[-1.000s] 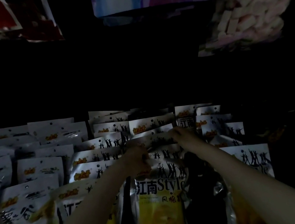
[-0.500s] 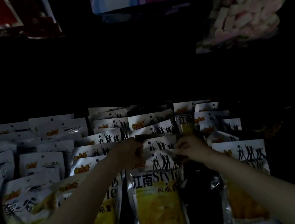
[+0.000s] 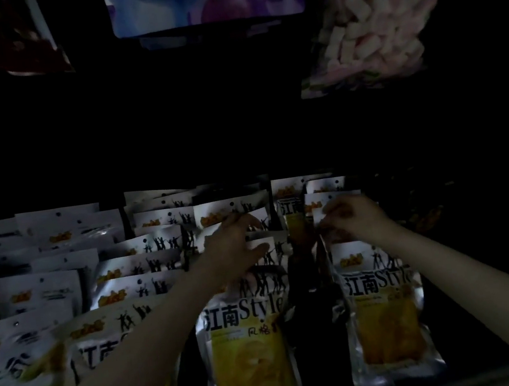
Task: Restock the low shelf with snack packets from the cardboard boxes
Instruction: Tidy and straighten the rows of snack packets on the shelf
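Your left hand (image 3: 233, 248) lies spread, fingers on the tops of the middle row of snack packets (image 3: 251, 340) standing on the dim low shelf, while your right hand (image 3: 353, 216) pinches a packet top (image 3: 324, 212) in the neighbouring right row.

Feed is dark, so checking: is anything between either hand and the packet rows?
Nothing visible. The left hand already lies on the middle row's packets, and the right hand is on the right row.
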